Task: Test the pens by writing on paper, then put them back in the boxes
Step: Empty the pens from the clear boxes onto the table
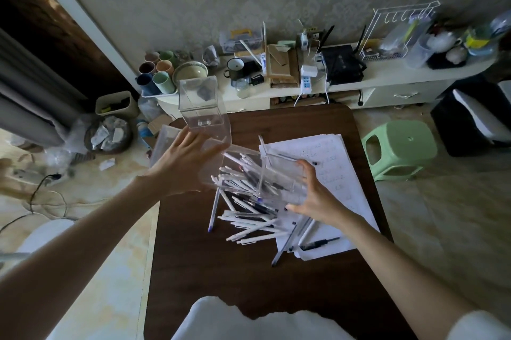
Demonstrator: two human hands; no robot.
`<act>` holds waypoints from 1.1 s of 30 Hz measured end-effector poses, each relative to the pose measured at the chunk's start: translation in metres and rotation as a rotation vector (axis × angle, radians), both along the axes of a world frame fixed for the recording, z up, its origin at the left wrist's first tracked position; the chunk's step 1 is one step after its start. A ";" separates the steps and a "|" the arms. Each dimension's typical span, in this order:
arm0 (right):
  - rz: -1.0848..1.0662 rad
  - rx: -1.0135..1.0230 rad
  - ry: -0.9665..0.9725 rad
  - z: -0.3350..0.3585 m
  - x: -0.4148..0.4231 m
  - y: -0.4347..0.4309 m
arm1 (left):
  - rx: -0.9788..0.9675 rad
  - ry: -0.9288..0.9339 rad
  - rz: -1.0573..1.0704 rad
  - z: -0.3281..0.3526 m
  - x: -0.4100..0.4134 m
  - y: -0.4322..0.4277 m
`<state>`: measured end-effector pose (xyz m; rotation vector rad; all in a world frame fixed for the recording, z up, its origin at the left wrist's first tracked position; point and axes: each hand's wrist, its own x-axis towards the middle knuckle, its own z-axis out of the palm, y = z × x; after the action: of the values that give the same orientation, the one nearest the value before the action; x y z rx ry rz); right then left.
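I hold a clear plastic box (279,173) tipped on its side above the dark table (221,270), with several white pens inside it. My left hand (179,162) presses its left end and my right hand (315,196) grips its right end. Below it a heap of white pens (249,220) lies on the table, some spilling onto a stack of written paper sheets (331,162). A second clear box (201,107) stands with its lid up behind my left hand, and a clear lid or tray (163,140) lies left of it.
A green plastic stool (398,149) stands right of the table. Behind is a low white cabinet (387,91) crowded with cups, a bowl, boxes and a power strip. A bin and rubbish basket (110,132) sit on the floor at left, with cables nearby.
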<state>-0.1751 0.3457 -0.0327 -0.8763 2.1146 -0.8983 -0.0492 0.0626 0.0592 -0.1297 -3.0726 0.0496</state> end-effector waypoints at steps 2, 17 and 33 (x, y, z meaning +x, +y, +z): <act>0.005 -0.005 0.004 0.002 0.001 0.003 | 0.028 -0.020 0.022 0.001 0.005 0.001; -0.066 -0.249 -0.352 0.088 0.001 -0.010 | 1.090 -0.238 0.224 -0.011 0.018 0.020; 0.041 -0.283 -0.707 0.095 0.033 -0.048 | 2.044 -0.404 0.200 -0.015 0.044 0.036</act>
<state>-0.1424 0.2978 0.0624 -0.6041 1.3777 -1.2789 -0.0051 0.0984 0.0443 0.2938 -1.7745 -2.8552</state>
